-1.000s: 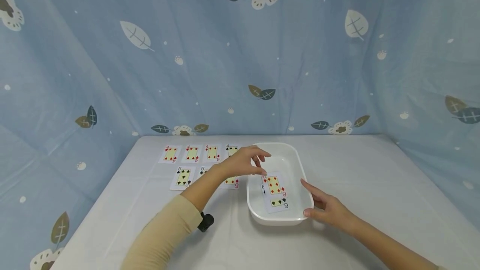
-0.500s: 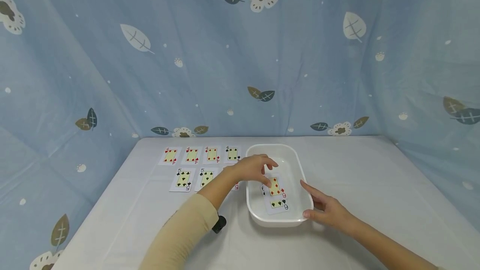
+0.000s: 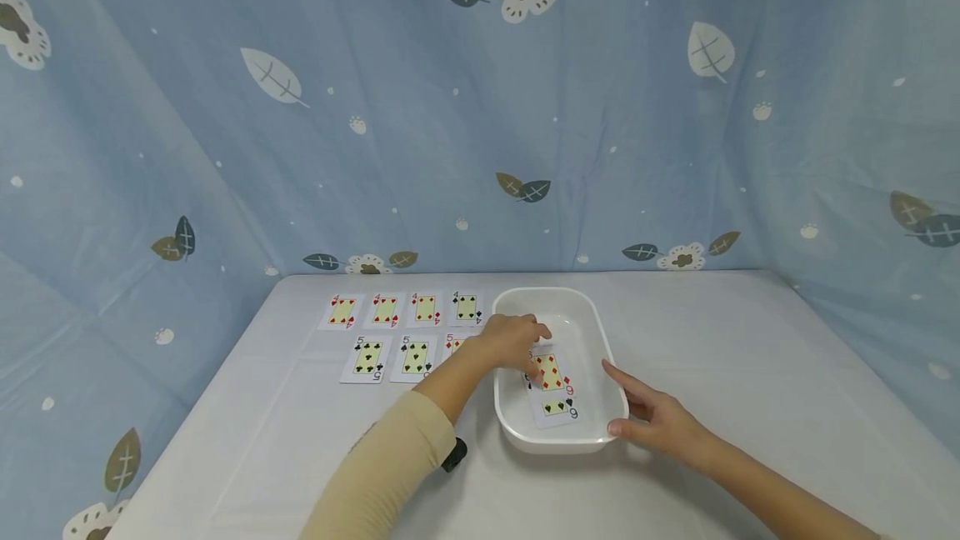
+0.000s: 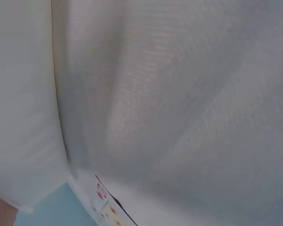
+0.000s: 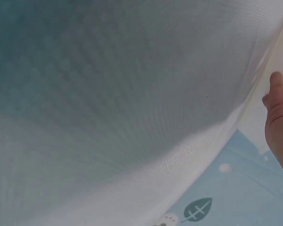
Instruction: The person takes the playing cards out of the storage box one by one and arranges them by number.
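A white rectangular basin [image 3: 558, 447] stands on the table, with overlapping playing cards inside. On top lies a six of diamonds [image 3: 551, 375]; below it shows a six of spades [image 3: 553, 419]. My left hand [image 3: 512, 342] reaches over the basin's left rim, thumb on the diamonds card and the other fingers bent near its upper end, partly hidden by the hand. My right hand [image 3: 660, 422] holds the basin's right side, thumb at the near corner and index fingertip at the rim. The right wrist view shows this thumb [image 5: 278, 89] against the white wall.
Left of the basin lie two rows of playing cards: fours, including a four of hearts [image 3: 342, 312], and fives, including a five of clubs [image 3: 367, 358]. A white cloth [image 3: 712, 340] covers the table. Behind hangs a blue patterned curtain [image 3: 375, 148].
My left hand has moved right and down into the basin, its thumb coming onto the six of diamonds. The cards and basin stay in place, and my right hand keeps its position.
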Tool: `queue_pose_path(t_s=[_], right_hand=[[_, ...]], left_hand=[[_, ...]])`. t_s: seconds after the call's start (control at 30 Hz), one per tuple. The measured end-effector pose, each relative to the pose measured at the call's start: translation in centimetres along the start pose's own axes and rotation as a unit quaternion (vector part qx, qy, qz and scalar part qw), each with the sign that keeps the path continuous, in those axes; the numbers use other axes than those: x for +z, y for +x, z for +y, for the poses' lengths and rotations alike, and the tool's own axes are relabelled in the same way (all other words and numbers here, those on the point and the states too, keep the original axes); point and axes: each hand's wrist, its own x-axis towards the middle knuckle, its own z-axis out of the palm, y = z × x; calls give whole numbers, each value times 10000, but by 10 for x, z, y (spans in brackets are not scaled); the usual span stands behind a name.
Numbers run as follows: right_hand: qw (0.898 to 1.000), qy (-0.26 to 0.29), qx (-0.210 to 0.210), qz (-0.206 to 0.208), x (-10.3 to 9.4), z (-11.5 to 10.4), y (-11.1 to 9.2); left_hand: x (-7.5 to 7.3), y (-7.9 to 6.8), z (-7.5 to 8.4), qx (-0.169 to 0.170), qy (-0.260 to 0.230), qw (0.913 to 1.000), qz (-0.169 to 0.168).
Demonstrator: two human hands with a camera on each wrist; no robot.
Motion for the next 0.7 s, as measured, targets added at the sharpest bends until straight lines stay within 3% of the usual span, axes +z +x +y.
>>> queue_pose_path(t_s=[0.17, 0.33, 0.7], right_hand=[[9999, -15, -98, 60, 0, 2, 0], [9996, -107, -268, 52, 1, 2, 4], [9996, -144, -246, 72, -1, -3, -1]], left_hand=[[2, 0, 2, -118, 423, 9990, -124], [3, 0, -1, -306, 539, 9977, -258], [4, 3, 1, -129, 127, 9998, 68]])
